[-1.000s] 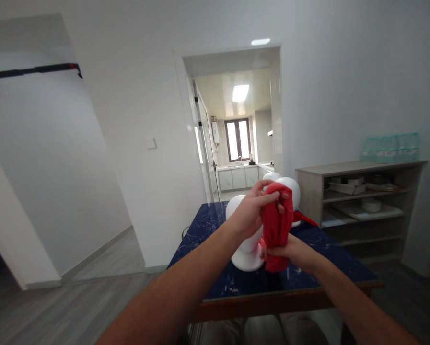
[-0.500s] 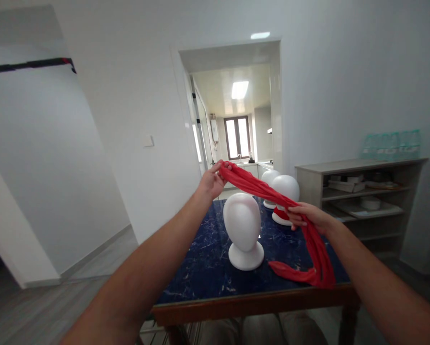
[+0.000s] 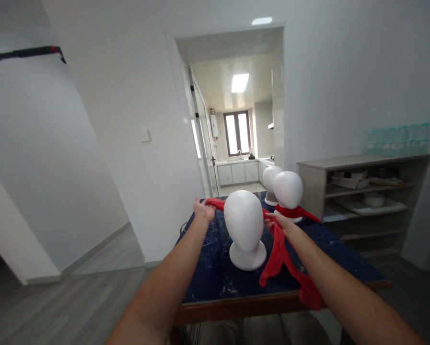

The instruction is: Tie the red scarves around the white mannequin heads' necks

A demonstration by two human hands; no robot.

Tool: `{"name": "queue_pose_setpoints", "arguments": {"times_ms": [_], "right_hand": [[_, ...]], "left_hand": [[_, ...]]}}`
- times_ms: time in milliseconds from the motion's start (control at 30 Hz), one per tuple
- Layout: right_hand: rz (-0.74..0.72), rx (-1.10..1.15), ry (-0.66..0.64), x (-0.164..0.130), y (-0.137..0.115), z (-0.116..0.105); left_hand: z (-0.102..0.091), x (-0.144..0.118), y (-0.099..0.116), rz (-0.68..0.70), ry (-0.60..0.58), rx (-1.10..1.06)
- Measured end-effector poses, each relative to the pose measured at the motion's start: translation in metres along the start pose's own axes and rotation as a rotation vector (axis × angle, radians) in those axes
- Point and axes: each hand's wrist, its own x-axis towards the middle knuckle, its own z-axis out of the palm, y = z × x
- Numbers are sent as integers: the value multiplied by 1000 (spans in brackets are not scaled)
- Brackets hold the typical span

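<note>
The left hand (image 3: 203, 211) is gripping one end of a red scarf (image 3: 280, 249) to the left of a white foam head (image 3: 244, 225), while the right hand (image 3: 276, 221) is pinching the scarf just right of the head. The scarf is running behind the head, its long end trailing down onto the dark blue marbled table (image 3: 215, 268). Two more white heads (image 3: 287, 189) are standing behind, one wearing a red scarf, near a wooden shelf (image 3: 362, 191).

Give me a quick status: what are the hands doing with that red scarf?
Left hand and right hand both grip the red scarf, either side of the nearest white foam head. Scarf passes behind the head; long end hangs off the table. Nothing blocking.
</note>
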Motion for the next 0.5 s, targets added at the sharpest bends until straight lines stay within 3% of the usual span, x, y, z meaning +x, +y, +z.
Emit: {"name": "queue_pose_setpoints", "arguments": {"times_ms": [167,267,367,500], "right_hand": [[106,121,102,-12,61,-6],[112,212,234,-19,84,-3],[73,223,298,-24,94,2],[14,179,332,-27,94,9]], "left_hand": [[-77,-24,-7,75,179,-93],[-112,-52,-15,31,182,-198],[-135,-85,-31,-76,158,-257],[-150,-126,-60,-246,72,-288]]}}
